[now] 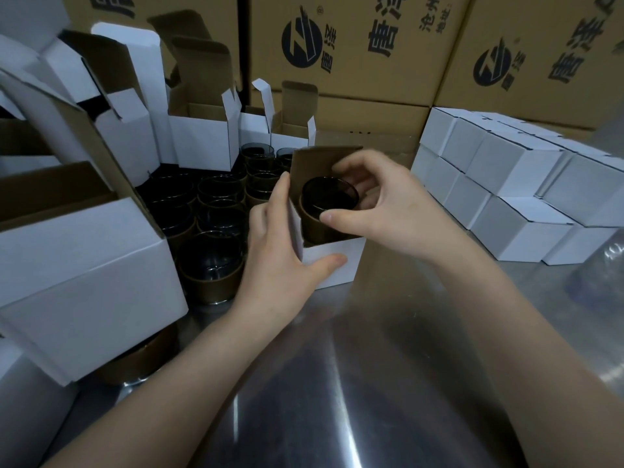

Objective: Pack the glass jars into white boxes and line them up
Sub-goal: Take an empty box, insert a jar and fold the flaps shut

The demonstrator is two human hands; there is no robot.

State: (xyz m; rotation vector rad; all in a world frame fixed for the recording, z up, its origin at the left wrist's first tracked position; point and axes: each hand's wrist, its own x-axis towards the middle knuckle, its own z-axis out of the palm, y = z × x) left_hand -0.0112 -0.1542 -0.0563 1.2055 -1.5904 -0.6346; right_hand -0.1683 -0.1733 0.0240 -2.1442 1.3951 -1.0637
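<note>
A dark glass jar (329, 199) with a brown band sits half inside an open white box (332, 256) at the middle of the steel table. My right hand (378, 204) grips the jar's rim from above, thumb at the front and fingers behind. My left hand (287, 244) holds the box, thumb on its front face and fingers along its left side. The box's brown inner flap (317, 160) stands up behind the jar. Several more dark jars (209, 211) stand in a cluster to the left.
Closed white boxes (506, 197) are stacked in rows at the right. Open empty white boxes (202, 130) stand behind the jars, and larger ones (84, 275) crowd the left foreground. Brown printed cartons (354, 45) wall the back. Bare steel tabletop (337, 383) lies in front.
</note>
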